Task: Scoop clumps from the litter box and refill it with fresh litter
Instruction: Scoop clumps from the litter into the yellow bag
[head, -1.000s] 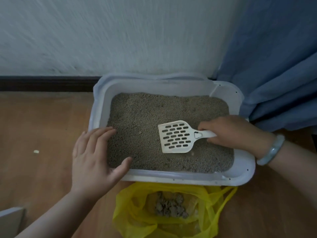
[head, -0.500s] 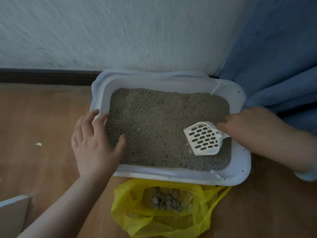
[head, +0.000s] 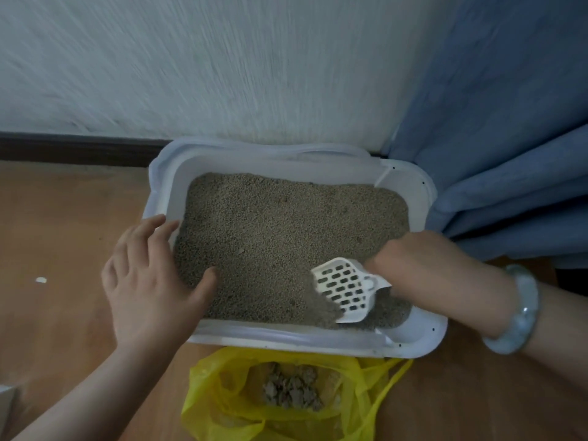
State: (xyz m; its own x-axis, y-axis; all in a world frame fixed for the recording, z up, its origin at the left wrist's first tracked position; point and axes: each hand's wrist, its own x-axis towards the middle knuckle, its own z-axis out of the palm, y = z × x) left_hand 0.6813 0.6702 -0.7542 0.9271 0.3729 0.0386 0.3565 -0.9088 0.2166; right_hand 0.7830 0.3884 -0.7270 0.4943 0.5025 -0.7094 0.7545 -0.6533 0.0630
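Observation:
A white litter box [head: 286, 340] filled with grey-brown litter [head: 270, 237] sits on the wooden floor against the wall. My right hand [head: 423, 265] grips the handle of a white slotted scoop [head: 345, 289], whose blade digs into the litter at the box's near right corner. My left hand [head: 149, 281] rests over the box's near left rim, fingers spread, thumb on the litter. In front of the box lies an open yellow plastic bag [head: 222, 405] holding grey clumps [head: 291, 393].
A blue curtain [head: 496, 154] hangs at the right, touching the box's far right corner. A white wall with a dark baseboard [head: 73, 149] runs behind. A small white scrap [head: 40, 280] lies on the floor at left. A pale bangle [head: 518, 313] circles my right wrist.
My right hand has drawn the scoop from the middle of the litter toward the near right corner and tipped its blade down into the litter. My left hand stays on the left rim.

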